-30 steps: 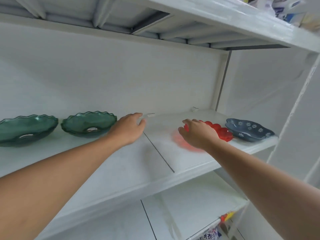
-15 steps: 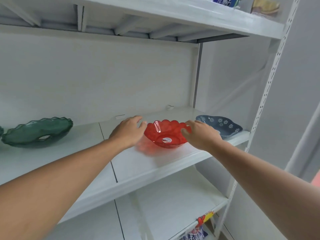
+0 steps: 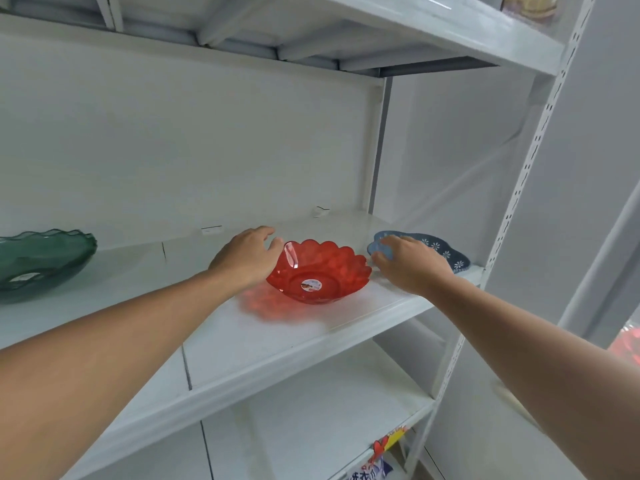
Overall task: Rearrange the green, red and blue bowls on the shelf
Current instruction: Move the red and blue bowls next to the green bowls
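Note:
A red scalloped plastic bowl (image 3: 318, 271) stands on the middle shelf (image 3: 263, 344) near its front edge. My left hand (image 3: 244, 256) rests against the bowl's left rim with fingers spread, not gripping. To the right, at the shelf's end, lies a blue bowl with white flowers (image 3: 448, 252). My right hand (image 3: 412, 265) covers its near left part, with fingers and thumb pinching that rim. A dark green wavy-edged glass bowl (image 3: 41, 261) sits far left on the same shelf, cut off by the frame edge.
The shelf's white back wall and a right upright post (image 3: 526, 188) enclose the bay. The shelf above (image 3: 381, 36) hangs low overhead. A lower shelf (image 3: 322, 420) holds a printed packet (image 3: 372, 469) at its front. Something red (image 3: 628, 344) shows at the right edge.
The view swung right, so only one green bowl shows. My right hand left the red bowl's right rim for the blue bowl. My left hand stayed at the red bowl's left rim.

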`<state>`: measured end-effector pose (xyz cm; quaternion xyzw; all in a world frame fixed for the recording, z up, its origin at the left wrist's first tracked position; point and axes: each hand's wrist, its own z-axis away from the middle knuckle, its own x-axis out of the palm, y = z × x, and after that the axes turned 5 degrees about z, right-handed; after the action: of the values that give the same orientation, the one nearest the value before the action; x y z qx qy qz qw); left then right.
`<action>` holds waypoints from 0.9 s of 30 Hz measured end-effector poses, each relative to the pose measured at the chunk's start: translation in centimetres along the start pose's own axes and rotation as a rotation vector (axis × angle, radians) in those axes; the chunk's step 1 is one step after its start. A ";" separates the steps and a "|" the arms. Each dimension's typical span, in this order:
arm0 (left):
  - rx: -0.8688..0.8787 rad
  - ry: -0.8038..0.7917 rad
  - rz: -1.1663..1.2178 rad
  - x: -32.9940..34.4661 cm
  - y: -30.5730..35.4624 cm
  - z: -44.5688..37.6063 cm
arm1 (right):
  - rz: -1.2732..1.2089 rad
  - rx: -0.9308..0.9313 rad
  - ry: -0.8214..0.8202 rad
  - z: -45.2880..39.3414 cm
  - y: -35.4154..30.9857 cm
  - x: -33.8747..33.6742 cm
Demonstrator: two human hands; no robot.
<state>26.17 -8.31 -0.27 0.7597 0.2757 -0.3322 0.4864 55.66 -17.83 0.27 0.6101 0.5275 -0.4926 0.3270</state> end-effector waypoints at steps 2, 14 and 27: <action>-0.021 0.012 -0.014 0.4 0.2 -0.4 | -0.015 0.006 0.026 -1.0 1.4 0.2; -0.191 0.130 -0.099 5.7 5.3 -1.3 | -0.054 -0.115 -0.024 -8.1 15.0 2.0; -0.618 0.117 -0.098 6.9 2.5 -0.7 | -0.091 0.142 -0.268 -12.8 22.1 4.9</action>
<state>32.53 -7.93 -3.98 0.5795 0.4272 -0.2113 0.6610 80.11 -9.58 -3.19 0.5360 0.4698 -0.6200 0.3279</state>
